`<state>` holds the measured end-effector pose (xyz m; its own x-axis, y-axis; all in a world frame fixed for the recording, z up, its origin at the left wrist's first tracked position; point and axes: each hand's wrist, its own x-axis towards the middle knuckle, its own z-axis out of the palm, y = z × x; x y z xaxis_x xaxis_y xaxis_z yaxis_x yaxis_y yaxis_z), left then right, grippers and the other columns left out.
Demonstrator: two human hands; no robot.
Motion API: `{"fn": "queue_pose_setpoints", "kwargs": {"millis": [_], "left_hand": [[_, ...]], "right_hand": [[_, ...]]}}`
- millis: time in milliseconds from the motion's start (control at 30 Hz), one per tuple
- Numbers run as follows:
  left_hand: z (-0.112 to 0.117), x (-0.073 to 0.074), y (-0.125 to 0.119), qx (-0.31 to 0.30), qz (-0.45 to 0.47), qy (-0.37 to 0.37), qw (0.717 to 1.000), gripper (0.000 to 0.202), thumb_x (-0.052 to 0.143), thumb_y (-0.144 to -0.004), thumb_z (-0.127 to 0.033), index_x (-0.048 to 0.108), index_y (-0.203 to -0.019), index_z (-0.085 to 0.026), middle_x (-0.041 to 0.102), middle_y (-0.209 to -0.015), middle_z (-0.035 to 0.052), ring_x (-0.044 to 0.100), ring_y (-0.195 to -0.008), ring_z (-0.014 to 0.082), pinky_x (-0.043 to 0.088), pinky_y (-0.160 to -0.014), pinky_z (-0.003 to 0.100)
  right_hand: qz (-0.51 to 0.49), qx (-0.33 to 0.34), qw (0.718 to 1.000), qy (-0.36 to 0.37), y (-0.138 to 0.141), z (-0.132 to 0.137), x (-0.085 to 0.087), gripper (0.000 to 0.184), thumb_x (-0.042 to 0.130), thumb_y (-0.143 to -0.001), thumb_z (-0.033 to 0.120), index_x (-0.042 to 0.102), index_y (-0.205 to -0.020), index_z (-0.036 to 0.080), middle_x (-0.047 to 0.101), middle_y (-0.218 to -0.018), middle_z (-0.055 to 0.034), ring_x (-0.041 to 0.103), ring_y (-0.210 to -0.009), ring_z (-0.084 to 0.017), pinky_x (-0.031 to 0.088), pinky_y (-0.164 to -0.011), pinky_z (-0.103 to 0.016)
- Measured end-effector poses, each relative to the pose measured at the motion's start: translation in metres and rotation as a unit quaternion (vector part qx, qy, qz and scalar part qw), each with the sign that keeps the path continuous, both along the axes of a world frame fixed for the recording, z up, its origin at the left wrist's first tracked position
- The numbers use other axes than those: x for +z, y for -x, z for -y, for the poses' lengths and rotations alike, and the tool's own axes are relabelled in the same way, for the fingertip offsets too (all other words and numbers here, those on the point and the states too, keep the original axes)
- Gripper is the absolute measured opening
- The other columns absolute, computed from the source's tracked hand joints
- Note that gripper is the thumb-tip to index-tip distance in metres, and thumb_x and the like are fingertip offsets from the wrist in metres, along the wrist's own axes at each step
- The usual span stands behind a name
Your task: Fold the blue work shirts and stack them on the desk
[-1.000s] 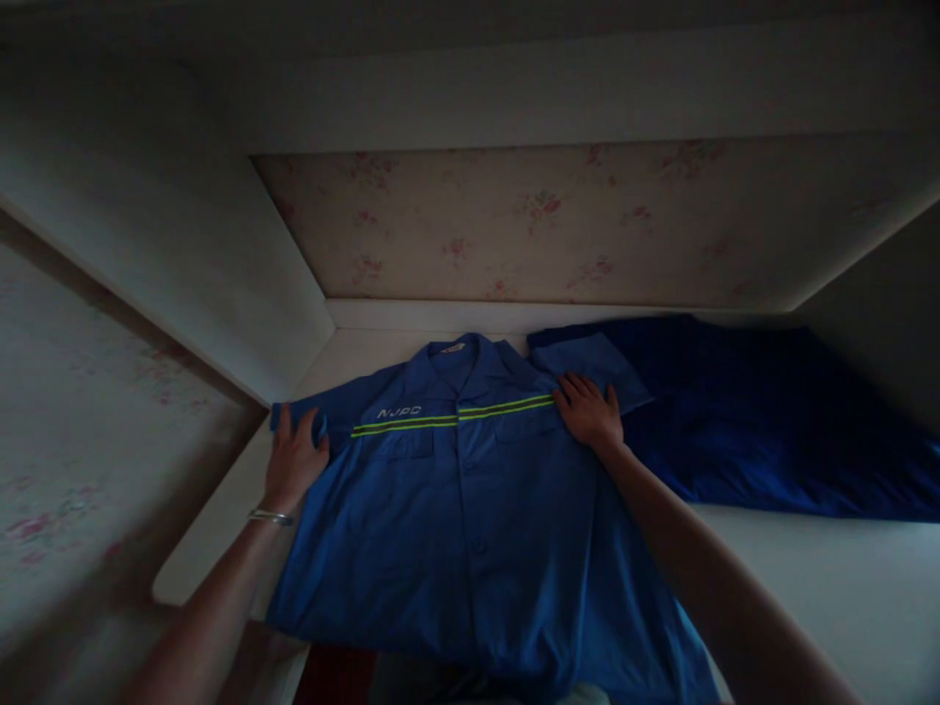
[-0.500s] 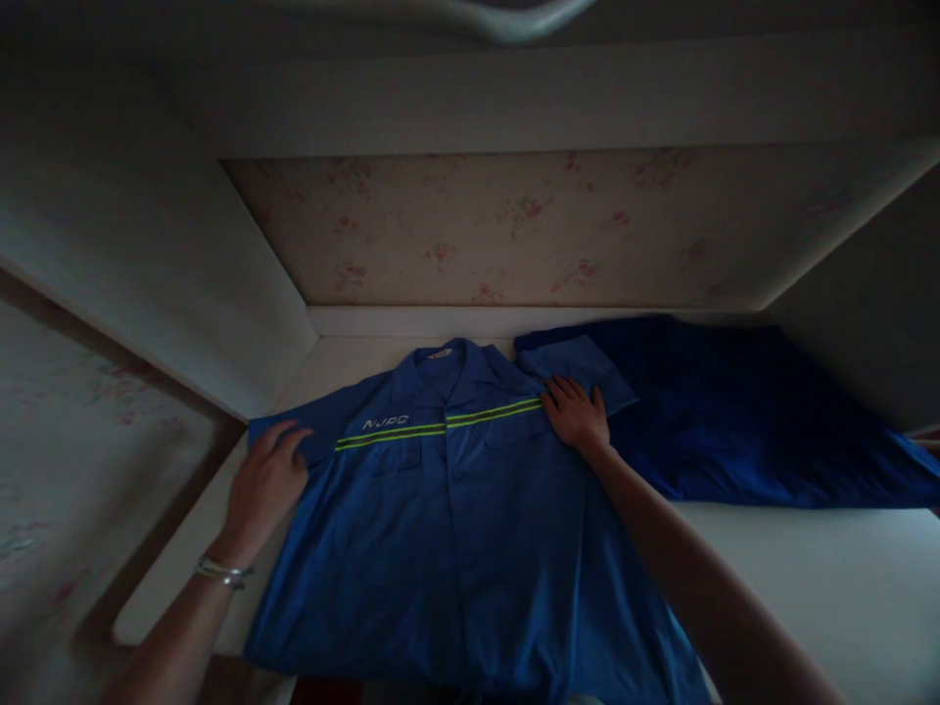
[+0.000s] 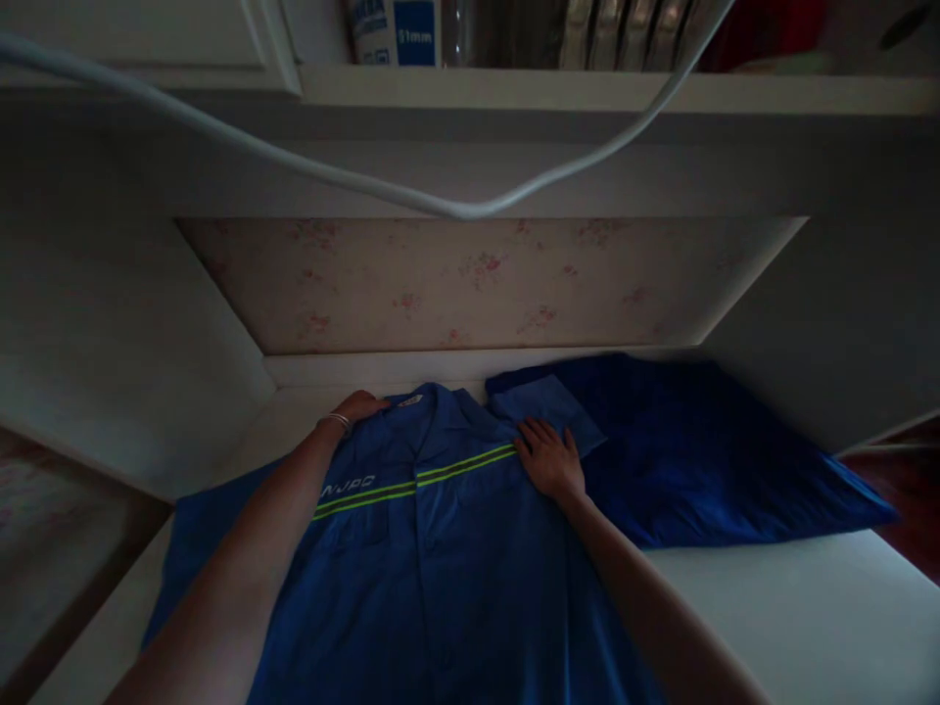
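Floral wallpaper behind dim white tabletop

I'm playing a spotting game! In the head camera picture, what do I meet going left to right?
Bracelet → left hand → shirt label → right hand → dark cloth's right corner.

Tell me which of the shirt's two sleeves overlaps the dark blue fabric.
The sleeve beside the right hand: it lies over the dark blue fabric, whereas the NJPC-side sleeve lies on the white surface.
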<state>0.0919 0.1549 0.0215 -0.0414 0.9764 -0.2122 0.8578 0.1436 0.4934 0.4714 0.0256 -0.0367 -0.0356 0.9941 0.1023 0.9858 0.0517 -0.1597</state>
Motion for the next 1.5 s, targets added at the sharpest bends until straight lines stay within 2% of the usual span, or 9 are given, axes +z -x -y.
{"fn": "queue_pose_setpoints", "kwargs": {"millis": [167, 333, 467, 600, 800, 933, 1100, 1333, 1500], "left_hand": [[-0.013, -0.014, -0.004, 0.022, -0.069, -0.049, 0.996, 0.023, 0.065, -0.086, -0.032, 0.067, -0.098, -0.014, 0.071, -0.100, 0.0107, 0.067, -0.098, 0.0269, 0.051, -0.084, 0.036], [0.001, -0.031, -0.018, 0.074, -0.133, -0.186, 0.971, 0.037, 0.047, -0.089, -0.025, 0.057, -0.121, -0.009, 0.059, -0.125, 0.0250, 0.055, -0.121, 0.0387, 0.044, -0.095, 0.050], [0.021, -0.040, -0.032, 0.076, -0.134, -0.247, 0.957, 0.051, 0.045, -0.092, -0.037, 0.045, -0.134, -0.008, 0.052, -0.133, 0.0237, 0.054, -0.123, 0.0348, 0.047, -0.096, 0.047], [0.046, -0.047, -0.032, 0.024, -0.133, -0.260, 0.956, 0.053, 0.034, -0.098, -0.044, 0.047, -0.137, -0.010, 0.051, -0.141, 0.0185, 0.051, -0.130, 0.0280, 0.042, -0.106, 0.039], [0.100, -0.071, 0.019, -0.025, -0.190, -0.176, 0.966, 0.064, 0.018, -0.100, -0.040, 0.041, -0.146, -0.001, 0.040, -0.155, 0.0229, 0.038, -0.142, 0.0337, 0.032, -0.115, 0.051], [0.146, -0.078, 0.085, 0.005, -0.212, -0.129, 0.969, 0.067, 0.016, -0.099, -0.039, 0.039, -0.147, 0.002, 0.037, -0.156, 0.0246, 0.034, -0.145, 0.0358, 0.029, -0.116, 0.058], [0.184, -0.077, 0.146, 0.077, -0.218, -0.038, 0.972, 0.071, 0.016, -0.099, -0.049, 0.032, -0.153, -0.006, 0.028, -0.162, 0.0168, 0.023, -0.150, 0.0318, 0.019, -0.120, 0.059], [0.176, -0.066, 0.151, 0.121, -0.197, -0.027, 0.972, 0.068, 0.024, -0.098, -0.056, 0.029, -0.155, -0.020, 0.023, -0.165, 0.0115, 0.018, -0.151, 0.0316, 0.010, -0.119, 0.063], [0.182, -0.062, 0.149, 0.141, -0.176, -0.063, 0.972, 0.067, 0.019, -0.099, -0.054, 0.021, -0.158, -0.022, 0.025, -0.164, 0.0126, 0.021, -0.150, 0.0310, 0.014, -0.119, 0.061]], "right_hand": [[-0.020, -0.004, 1.000, -0.016, -0.002, -0.003, -0.006, 0.050, 0.031, -0.103, 0.048, 0.052, -0.144, 0.029, 0.047, -0.153, -0.0024, 0.036, -0.143, -0.025, 0.009, -0.121, -0.057], [-0.033, -0.004, 0.999, -0.019, -0.003, -0.004, -0.008, 0.050, 0.032, -0.102, 0.049, 0.052, -0.143, 0.028, 0.048, -0.153, -0.0018, 0.036, -0.143, -0.025, 0.007, -0.121, -0.057], [-0.034, -0.004, 0.999, -0.015, -0.003, -0.004, -0.008, 0.050, 0.032, -0.103, 0.049, 0.052, -0.143, 0.028, 0.047, -0.153, -0.0019, 0.036, -0.143, -0.025, 0.008, -0.120, -0.057], [-0.034, -0.004, 0.999, -0.012, -0.003, -0.004, -0.009, 0.050, 0.031, -0.103, 0.049, 0.052, -0.143, 0.028, 0.047, -0.153, -0.0019, 0.036, -0.143, -0.025, 0.008, -0.120, -0.058], [-0.012, 0.003, 1.000, -0.021, -0.002, -0.003, -0.009, 0.051, 0.028, -0.103, 0.048, 0.050, -0.145, 0.027, 0.047, -0.153, -0.0023, 0.036, -0.142, -0.025, 0.010, -0.119, -0.059], [0.003, 0.001, 1.000, -0.004, -0.003, -0.003, -0.010, 0.053, 0.025, -0.104, 0.049, 0.048, -0.146, 0.027, 0.044, -0.155, -0.0025, 0.034, -0.144, -0.026, 0.012, -0.118, -0.062], [0.025, 0.007, 1.000, 0.012, -0.003, -0.003, -0.011, 0.058, 0.018, -0.104, 0.051, 0.043, -0.150, 0.026, 0.037, -0.159, -0.0035, 0.028, -0.146, -0.028, 0.010, -0.117, -0.066], [0.043, -0.007, 0.994, 0.099, -0.002, -0.008, 0.000, 0.061, 0.010, -0.103, 0.051, 0.033, -0.155, 0.030, 0.027, -0.164, -0.0033, 0.023, -0.149, -0.030, 0.011, -0.113, -0.074], [0.055, -0.030, 0.981, 0.185, -0.042, -0.024, 0.013, 0.061, 0.007, -0.102, 0.048, 0.035, -0.154, 0.031, 0.030, -0.163, -0.0042, 0.028, -0.148, -0.029, 0.020, -0.113, -0.071]]}}
